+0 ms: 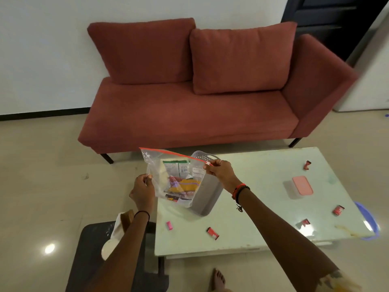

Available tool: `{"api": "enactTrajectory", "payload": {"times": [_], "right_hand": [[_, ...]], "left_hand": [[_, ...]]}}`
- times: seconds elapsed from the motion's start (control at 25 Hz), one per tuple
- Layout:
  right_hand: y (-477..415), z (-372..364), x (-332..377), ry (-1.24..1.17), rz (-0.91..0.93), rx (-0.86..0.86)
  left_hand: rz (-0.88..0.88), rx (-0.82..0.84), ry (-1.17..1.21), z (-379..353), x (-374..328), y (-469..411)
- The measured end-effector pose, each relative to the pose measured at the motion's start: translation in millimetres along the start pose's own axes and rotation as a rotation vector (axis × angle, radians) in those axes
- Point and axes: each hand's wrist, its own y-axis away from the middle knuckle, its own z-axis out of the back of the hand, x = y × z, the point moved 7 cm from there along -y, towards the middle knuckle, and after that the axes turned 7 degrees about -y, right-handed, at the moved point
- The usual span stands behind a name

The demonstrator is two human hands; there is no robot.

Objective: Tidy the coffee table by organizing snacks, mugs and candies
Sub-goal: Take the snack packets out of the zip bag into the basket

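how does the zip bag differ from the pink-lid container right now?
The zip bag is held in the air by both hands, left hand and right hand; the pink-lid container rests on the table, untouched. The bag is soft, clear and visibly full of snack packets; the container is rigid, and its lid hides any contents. The bag looks larger. Both appear closed.

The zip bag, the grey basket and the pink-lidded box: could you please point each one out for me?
zip bag (179,182): head view, on the clear front panel over the snack packets.
grey basket (207,199): head view, on its bare side wall.
pink-lidded box (302,185): head view, on the middle of its lid.
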Motion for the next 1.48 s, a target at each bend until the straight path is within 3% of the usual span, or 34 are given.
{"api": "enactTrajectory", "payload": {"times": [0.24,0.32,0.48,0.6,0.8,1.24,1.48], "right_hand": [[-8.7,44.8,25.5,-0.053,0.063,0.01],[-9.5,52.0,29.6,-0.066,0.068,0.019],[-9.7,59.6,39.8,0.032,0.112,0.049],[-10.7,68.7,49.2,0.107,0.142,0.061],[-12.2,85.7,63.9,0.238,0.227,0.054],[-9.3,78.8,84.0,0.521,0.342,0.031],[-9.6,80.3,100.7,0.579,0.424,-0.158]], "left_hand": [[0.069,0.234,0.026,-41.9,-17.9,18.9],[0.033,0.19,-0.005,-40.1,-33.2,23.0],[-0.303,-0.012,-0.108,-28.0,-103.0,26.6],[-0.644,0.101,-0.078,-47.5,-170.4,41.9],[-0.919,0.248,-0.238,-86.2,-233.2,78.5],[-0.974,0.167,-0.391,-78.9,-254.3,78.9],[-0.906,0.125,-0.459,-73.3,-233.5,71.2]]}}
